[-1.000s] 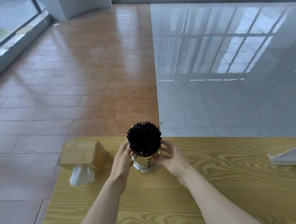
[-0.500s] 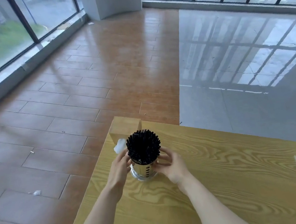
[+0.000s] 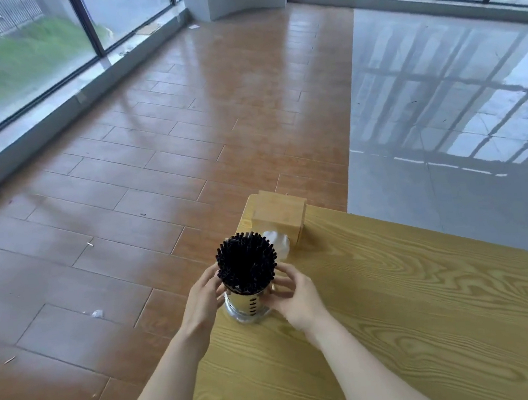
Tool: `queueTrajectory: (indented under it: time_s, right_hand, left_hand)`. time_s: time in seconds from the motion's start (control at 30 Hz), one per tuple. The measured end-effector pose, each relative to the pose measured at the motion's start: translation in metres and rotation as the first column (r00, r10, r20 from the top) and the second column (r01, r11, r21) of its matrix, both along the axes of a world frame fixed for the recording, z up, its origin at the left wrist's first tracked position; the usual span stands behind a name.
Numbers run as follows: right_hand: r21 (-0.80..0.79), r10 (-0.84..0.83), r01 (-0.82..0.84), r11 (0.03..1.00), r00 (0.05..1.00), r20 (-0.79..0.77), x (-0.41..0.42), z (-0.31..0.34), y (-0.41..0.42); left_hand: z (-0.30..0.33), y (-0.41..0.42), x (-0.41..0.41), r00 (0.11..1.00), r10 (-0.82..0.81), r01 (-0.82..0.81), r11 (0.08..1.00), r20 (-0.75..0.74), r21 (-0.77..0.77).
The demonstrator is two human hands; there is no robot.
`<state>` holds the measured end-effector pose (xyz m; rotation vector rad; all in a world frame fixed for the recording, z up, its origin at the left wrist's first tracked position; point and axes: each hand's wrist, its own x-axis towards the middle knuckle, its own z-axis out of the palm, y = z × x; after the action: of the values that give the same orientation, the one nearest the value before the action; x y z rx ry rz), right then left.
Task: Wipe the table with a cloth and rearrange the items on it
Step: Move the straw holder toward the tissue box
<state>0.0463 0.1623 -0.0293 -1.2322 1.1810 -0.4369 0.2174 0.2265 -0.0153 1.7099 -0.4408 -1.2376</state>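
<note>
2 hands (image 3: 201, 302) (image 3: 297, 296), 1 metal holder (image 3: 247, 309) w/ black sticks (image 3: 246, 266), 1 tissue box (image 3: 279, 219), 1 table (image 3: 411, 298)

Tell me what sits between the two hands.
In the head view, a metal holder packed with black chopsticks stands between the left hand and right hand, both touching it.

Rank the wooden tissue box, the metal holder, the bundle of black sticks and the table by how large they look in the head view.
1. Table, by far the largest.
2. Bundle of black sticks and wooden tissue box: alike, and the bundle is nearer the camera, so I won't rank them.
3. Metal holder, mostly hidden by both hands.
</note>
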Motion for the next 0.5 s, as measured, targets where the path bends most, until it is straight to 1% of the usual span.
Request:
queueTrajectory:
  time_s: [0.13,0.27,0.4,0.5]
  right_hand:
    - [-0.024,-0.038,0.037,0.999,0.998,-0.048,0.009,-0.008,0.004]
    - [-0.041,-0.008,0.004,0.999,0.997,-0.080,0.011,-0.010,0.003]
    - [-0.035,-0.010,0.006,0.999,0.993,-0.114,0.005,-0.004,0.006]
    - [-0.062,-0.031,0.019,0.998,0.979,-0.202,-0.009,0.000,0.009]
  left_hand:
    - [-0.008,-0.002,0.010,0.999,-0.011,0.011,1.000,-0.032,-0.005]
    - [-0.007,-0.001,0.008,1.000,-0.010,0.010,1.000,-0.029,-0.021]
    - [-0.009,0.005,0.008,1.000,-0.024,0.024,0.999,0.019,-0.032]
    - [-0.017,0.016,0.007,0.996,-0.011,0.009,1.000,0.094,0.030]
